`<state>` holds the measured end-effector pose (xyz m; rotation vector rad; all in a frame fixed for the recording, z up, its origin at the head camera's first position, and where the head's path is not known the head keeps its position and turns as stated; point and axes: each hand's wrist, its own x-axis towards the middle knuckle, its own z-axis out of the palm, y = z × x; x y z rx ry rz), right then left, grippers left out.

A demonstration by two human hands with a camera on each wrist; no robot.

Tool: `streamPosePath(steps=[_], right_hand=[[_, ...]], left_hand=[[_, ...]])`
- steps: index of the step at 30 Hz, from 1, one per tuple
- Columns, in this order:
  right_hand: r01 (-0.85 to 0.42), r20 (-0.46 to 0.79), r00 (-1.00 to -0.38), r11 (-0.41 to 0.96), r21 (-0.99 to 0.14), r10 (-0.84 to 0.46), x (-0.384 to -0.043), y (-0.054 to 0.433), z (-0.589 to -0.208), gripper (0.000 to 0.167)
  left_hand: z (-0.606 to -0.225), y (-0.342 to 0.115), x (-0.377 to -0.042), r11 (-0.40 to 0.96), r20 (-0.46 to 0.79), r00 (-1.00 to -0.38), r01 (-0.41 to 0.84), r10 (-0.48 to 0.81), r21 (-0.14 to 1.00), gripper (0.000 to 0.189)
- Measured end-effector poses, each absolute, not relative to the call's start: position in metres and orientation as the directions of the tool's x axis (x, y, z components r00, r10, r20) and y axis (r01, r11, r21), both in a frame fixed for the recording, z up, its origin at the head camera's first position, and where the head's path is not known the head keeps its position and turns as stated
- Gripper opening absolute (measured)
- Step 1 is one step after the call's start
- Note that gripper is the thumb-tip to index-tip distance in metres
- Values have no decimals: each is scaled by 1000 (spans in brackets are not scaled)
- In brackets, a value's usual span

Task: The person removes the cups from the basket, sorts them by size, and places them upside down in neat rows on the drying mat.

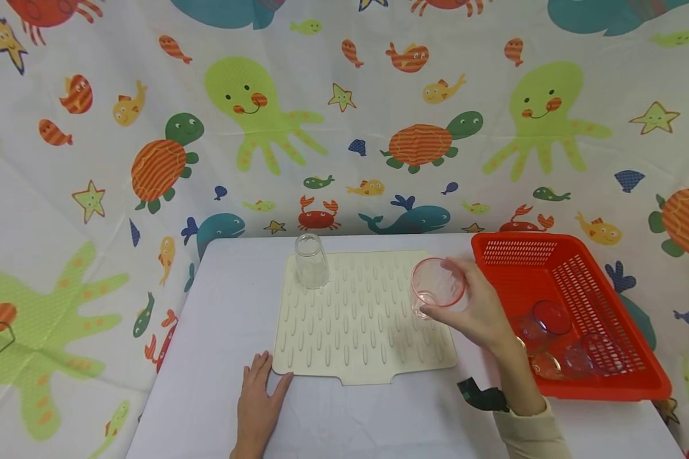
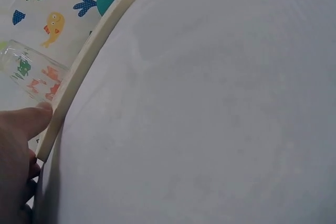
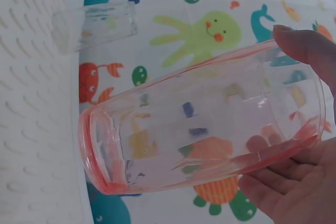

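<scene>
My right hand [image 1: 482, 312] holds a pink-tinted clear glass [image 1: 438, 282] by its upper part, thumb on one side and fingers on the other. The glass has its rim up and its base over the right part of a cream ribbed drying mat [image 1: 367, 319]; in the right wrist view the base [image 3: 100, 150] is close to the mat, and I cannot tell if they touch. A clear glass [image 1: 312, 261] stands upside down at the mat's back left. My left hand [image 1: 258, 401] lies with straight fingers at the mat's front left corner, thumb touching its edge [image 2: 79, 72].
A red plastic basket [image 1: 603, 268] stands right of the mat, with several tinted glasses [image 1: 551, 319] lying in its front part. White cloth [image 1: 218, 299] covers the table. Behind it hangs a curtain [image 1: 344, 146] printed with sea animals. A dark strap [image 1: 482, 395] hangs by the right wrist.
</scene>
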<state>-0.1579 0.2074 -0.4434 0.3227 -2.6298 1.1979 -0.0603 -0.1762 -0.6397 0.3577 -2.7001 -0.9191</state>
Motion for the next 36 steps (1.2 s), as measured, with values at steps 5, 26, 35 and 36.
streamPosePath(steps=[5,26,35,36], right_hand=[[-270,273,-957,650,-710,-99,-155,203,-442,91],[-308,265,-950,634,-710,-165,-155,183,-445,94],[-315,211,-948,618,-720,-239,-152,173,-443,96],[-324,210,-944,613,-720,-253,-152,172,-443,95]], left_hand=[[-631,-177,-63,728,110,-932,-193,-346,657,71],[-534,-127,-101,581,257,-966,186,-40,793,70],[-498,-99,-120,486,299,-937,350,182,801,69],[-494,-96,-122,475,304,-931,366,204,801,70]])
